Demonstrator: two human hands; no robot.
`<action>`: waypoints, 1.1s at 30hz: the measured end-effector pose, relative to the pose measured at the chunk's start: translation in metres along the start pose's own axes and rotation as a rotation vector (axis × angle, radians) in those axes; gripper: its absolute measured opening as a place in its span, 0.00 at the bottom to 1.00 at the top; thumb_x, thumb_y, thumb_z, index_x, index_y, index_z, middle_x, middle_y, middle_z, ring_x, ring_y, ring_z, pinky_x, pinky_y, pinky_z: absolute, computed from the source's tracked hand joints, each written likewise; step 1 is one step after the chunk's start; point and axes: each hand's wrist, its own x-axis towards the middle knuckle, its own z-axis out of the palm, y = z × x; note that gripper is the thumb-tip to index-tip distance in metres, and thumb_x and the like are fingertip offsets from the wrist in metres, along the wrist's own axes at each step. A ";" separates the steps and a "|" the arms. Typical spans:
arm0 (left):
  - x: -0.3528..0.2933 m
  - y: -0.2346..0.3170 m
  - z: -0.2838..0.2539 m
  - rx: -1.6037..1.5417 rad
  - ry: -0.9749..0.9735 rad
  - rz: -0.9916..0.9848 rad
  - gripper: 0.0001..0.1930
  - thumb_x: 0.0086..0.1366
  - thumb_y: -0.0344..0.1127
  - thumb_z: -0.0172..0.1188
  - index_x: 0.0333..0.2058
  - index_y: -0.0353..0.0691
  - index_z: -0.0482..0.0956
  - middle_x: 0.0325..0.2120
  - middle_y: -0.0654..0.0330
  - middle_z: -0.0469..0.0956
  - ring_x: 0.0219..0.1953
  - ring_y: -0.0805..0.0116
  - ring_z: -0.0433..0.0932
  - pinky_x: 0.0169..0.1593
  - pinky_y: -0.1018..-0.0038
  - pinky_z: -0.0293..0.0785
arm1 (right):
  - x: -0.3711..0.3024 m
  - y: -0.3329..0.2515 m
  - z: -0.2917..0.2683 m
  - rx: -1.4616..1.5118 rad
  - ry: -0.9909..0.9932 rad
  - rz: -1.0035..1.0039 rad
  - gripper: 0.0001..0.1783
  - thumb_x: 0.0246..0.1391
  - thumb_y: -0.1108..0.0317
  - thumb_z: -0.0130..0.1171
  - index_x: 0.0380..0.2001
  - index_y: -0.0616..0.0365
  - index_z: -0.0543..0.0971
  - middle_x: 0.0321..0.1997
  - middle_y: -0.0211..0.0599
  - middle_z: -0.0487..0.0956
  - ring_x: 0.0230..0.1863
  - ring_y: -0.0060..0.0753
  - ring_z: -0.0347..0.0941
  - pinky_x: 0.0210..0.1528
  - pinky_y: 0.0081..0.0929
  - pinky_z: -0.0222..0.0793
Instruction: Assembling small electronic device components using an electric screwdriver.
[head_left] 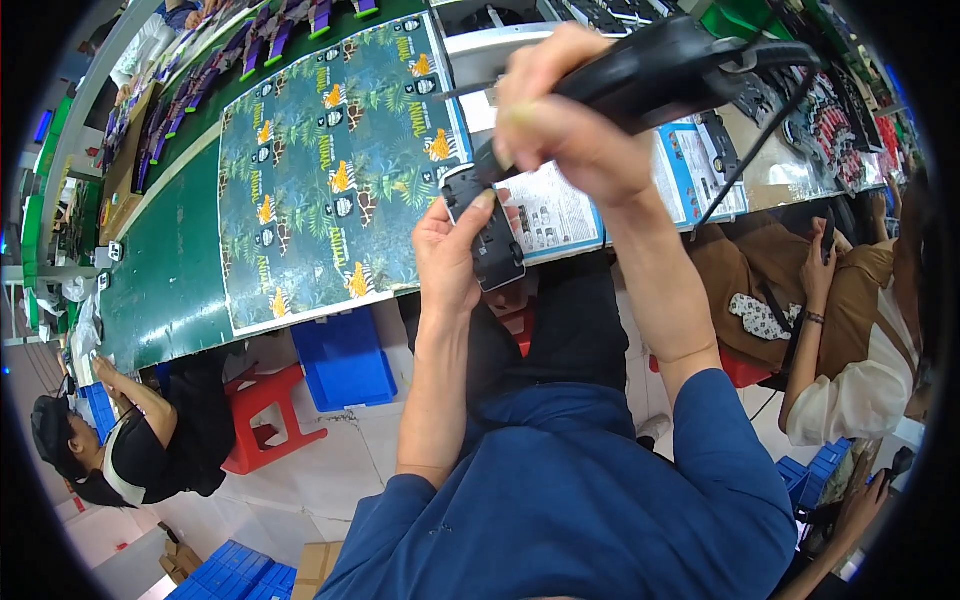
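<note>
Cable from black tool hangs before blue-edged sheets.

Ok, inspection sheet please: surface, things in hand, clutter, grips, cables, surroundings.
Surface: green bench, patterned sheet on it.
Things in hand: black part, black tool; contact between them unclear.
Clutter: purple parts far left, heaped parts far right.
Grips: left grip holds the part; right grip holds the tool, blurred.
Cables: black cable loops from the tool's rear; far end unclear.
Surroundings: people both sides; red stool, left.
</note>
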 end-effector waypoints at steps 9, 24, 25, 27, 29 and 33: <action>0.002 0.004 -0.021 -0.148 -0.108 0.022 0.27 0.62 0.20 0.54 0.61 0.32 0.62 0.57 0.40 0.71 0.58 0.42 0.75 0.56 0.47 0.79 | 0.028 -0.014 -0.023 -0.170 0.370 0.034 0.09 0.53 0.76 0.67 0.28 0.58 0.74 0.18 0.32 0.75 0.16 0.21 0.71 0.20 0.19 0.66; 0.000 -0.004 -0.035 -0.311 -0.122 0.015 0.36 0.54 0.13 0.53 0.62 0.41 0.62 0.59 0.46 0.69 0.59 0.50 0.73 0.51 0.50 0.82 | 0.026 -0.005 -0.014 -0.221 0.212 0.190 0.08 0.58 0.67 0.63 0.29 0.60 0.78 0.17 0.28 0.72 0.15 0.19 0.68 0.20 0.20 0.65; 0.001 -0.004 -0.036 -0.296 -0.138 0.019 0.37 0.53 0.12 0.53 0.62 0.41 0.61 0.59 0.47 0.68 0.60 0.50 0.72 0.51 0.51 0.82 | 0.017 -0.011 -0.011 -0.100 0.210 0.200 0.07 0.59 0.67 0.61 0.32 0.59 0.78 0.18 0.28 0.71 0.16 0.19 0.68 0.22 0.20 0.65; 0.004 -0.001 -0.025 -0.307 -0.136 0.007 0.38 0.51 0.10 0.52 0.62 0.42 0.61 0.60 0.48 0.67 0.61 0.49 0.72 0.52 0.50 0.81 | -0.001 -0.021 -0.003 0.118 0.224 0.136 0.09 0.57 0.67 0.63 0.31 0.63 0.78 0.16 0.32 0.75 0.15 0.21 0.70 0.22 0.18 0.66; 0.008 0.000 -0.028 -0.357 -0.128 -0.019 0.37 0.51 0.10 0.51 0.61 0.42 0.62 0.60 0.49 0.67 0.61 0.48 0.72 0.53 0.50 0.80 | -0.016 -0.025 0.013 0.151 0.206 0.139 0.08 0.56 0.70 0.64 0.31 0.63 0.76 0.15 0.31 0.73 0.15 0.22 0.70 0.22 0.20 0.67; 0.014 0.000 -0.034 -0.378 -0.135 -0.018 0.37 0.50 0.10 0.51 0.60 0.42 0.63 0.59 0.50 0.69 0.58 0.47 0.74 0.53 0.50 0.80 | -0.028 -0.019 0.036 0.256 0.221 0.166 0.07 0.54 0.72 0.67 0.31 0.61 0.77 0.18 0.32 0.75 0.16 0.20 0.70 0.21 0.18 0.67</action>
